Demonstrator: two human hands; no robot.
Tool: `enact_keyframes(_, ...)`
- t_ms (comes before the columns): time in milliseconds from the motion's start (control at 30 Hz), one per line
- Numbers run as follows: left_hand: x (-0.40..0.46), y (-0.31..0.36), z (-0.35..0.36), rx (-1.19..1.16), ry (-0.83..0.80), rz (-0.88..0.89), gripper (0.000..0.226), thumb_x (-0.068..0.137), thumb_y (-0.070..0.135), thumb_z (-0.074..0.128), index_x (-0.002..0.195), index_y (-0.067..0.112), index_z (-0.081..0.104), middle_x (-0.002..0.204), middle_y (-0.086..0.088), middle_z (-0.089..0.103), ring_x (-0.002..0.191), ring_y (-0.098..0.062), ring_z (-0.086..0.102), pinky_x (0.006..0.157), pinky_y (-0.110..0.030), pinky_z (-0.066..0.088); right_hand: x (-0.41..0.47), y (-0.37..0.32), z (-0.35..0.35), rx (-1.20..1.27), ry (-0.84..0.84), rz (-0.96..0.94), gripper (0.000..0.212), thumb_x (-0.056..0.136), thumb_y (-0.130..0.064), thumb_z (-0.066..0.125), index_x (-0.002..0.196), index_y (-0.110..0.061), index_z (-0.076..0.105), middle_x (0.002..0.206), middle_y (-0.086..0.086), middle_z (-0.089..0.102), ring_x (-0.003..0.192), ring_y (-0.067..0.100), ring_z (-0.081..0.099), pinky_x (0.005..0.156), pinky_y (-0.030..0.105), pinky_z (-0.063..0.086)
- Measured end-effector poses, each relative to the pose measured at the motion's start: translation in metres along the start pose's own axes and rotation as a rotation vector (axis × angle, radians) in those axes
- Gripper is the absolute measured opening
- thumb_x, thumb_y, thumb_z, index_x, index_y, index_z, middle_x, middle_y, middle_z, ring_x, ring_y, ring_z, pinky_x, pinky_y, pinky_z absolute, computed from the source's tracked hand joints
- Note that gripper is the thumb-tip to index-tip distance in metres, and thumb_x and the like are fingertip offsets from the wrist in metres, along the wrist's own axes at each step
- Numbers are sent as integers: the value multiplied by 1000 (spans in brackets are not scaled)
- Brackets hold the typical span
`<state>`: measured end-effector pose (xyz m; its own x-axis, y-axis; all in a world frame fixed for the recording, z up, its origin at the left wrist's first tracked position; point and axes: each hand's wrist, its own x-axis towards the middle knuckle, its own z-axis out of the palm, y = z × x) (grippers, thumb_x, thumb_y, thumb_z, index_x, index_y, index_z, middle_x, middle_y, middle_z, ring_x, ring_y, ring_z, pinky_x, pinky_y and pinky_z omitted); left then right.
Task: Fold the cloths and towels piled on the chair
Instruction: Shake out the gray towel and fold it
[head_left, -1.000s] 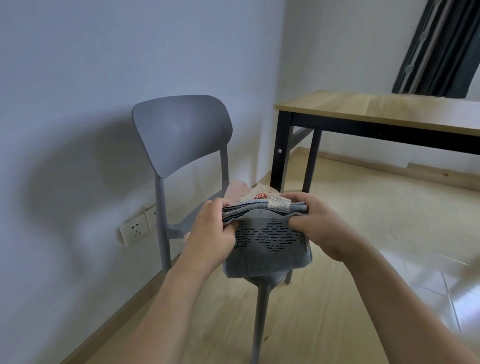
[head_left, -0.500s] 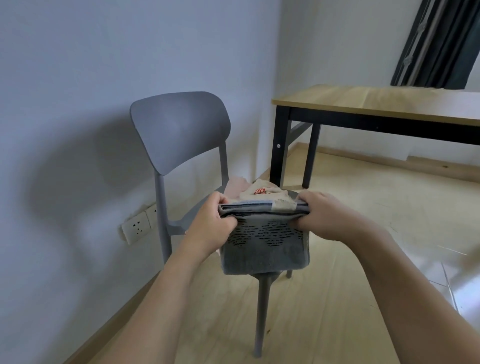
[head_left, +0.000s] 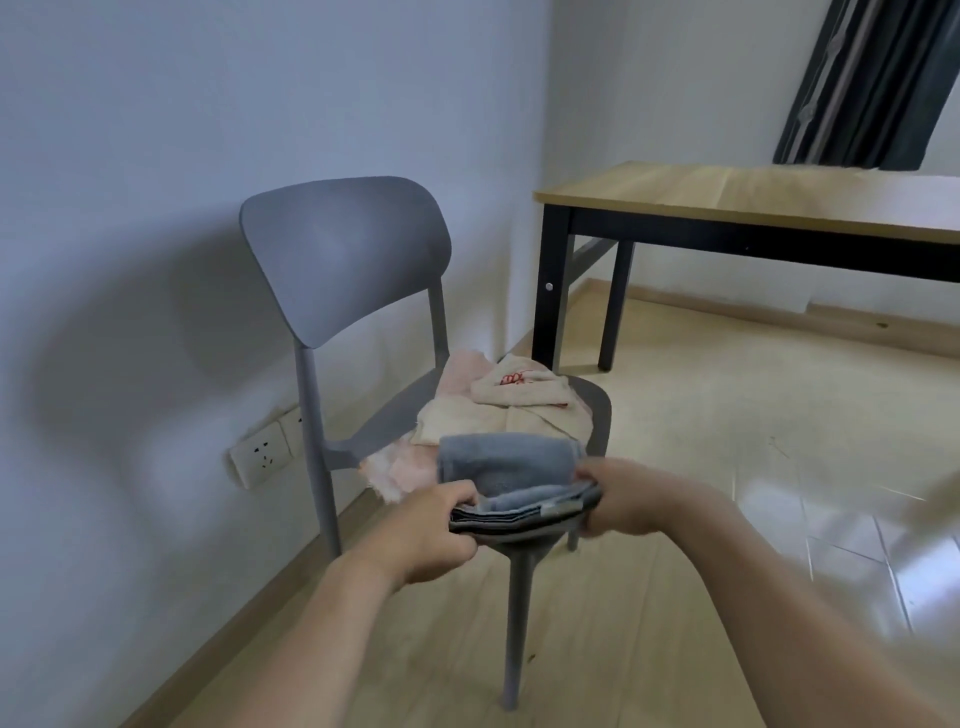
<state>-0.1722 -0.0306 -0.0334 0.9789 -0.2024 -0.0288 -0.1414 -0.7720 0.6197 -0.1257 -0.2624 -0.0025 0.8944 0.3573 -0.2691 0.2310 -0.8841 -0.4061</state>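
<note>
— Your left hand (head_left: 434, 530) and right hand (head_left: 626, 501) each pinch an end of the folded grey towel (head_left: 511, 478), at the chair (head_left: 343, 249) seat's 6 o'clock edge.
— Any writing?
— Red marks on the cream cloth (head_left: 519, 389) at 12 o'clock, too blurred for you to read. A wooden table (head_left: 753, 197) stands at 2 o'clock.

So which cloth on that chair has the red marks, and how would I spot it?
Find the grey chair against the wall; its seat holds a heap of pale cloths. The cream cloth lies at the top of the heap, beyond the grey towel that both hands grip. It alone carries red marks.
</note>
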Motion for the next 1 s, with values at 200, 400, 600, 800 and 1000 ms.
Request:
enact_keyframes(200, 6, 0, -3, -131, 21, -28, 9, 74, 26, 56, 80, 27, 48, 76, 3, 60, 70, -15, 55, 62, -32, 46, -2, 5, -6, 238, -53, 43, 15, 76, -13, 72, 85, -19, 61, 87, -2, 65, 86, 16, 60, 71, 27, 47)
enact_keyframes(400, 30, -3, 4, -361, 232, -168, 16, 91, 32, 59, 102, 23, 51, 102, 4, 59, 95, -14, 56, 77, -35, 54, 6, 13, -5, 556, -77, 110, 26, 90, -31, 63, 114, -28, 52, 104, -9, 58, 100, 11, 52, 89, 29, 39)
enact_keyframes(600, 56, 7, 18, -420, 386, -279, 36, 94, 42, 54, 122, 20, 46, 113, 4, 56, 100, -15, 53, 78, -29, 45, 23, 14, 10, 839, 0, 202, 12, 94, -38, 54, 100, -27, 55, 101, -5, 64, 93, 12, 59, 84, 31, 47)
enact_keyframes(800, 72, 10, 23, -160, 405, -523, 58, 91, 55, 38, 131, 14, 45, 135, -11, 40, 122, -31, 37, 93, -41, 36, 43, 15, 19, 1045, 78, 249, 40, 90, -33, 62, 124, -18, 48, 113, 5, 64, 99, 22, 62, 72, 30, 53)
enact_keyframes(1000, 76, 6, 23, -206, 345, -550, 53, 80, 60, 33, 117, 24, 44, 116, -5, 56, 107, -30, 50, 92, -47, 45, 51, 15, 20, 1201, 67, 339, 32, 86, -22, 63, 115, -10, 56, 104, 13, 69, 96, 28, 64, 76, 37, 56)
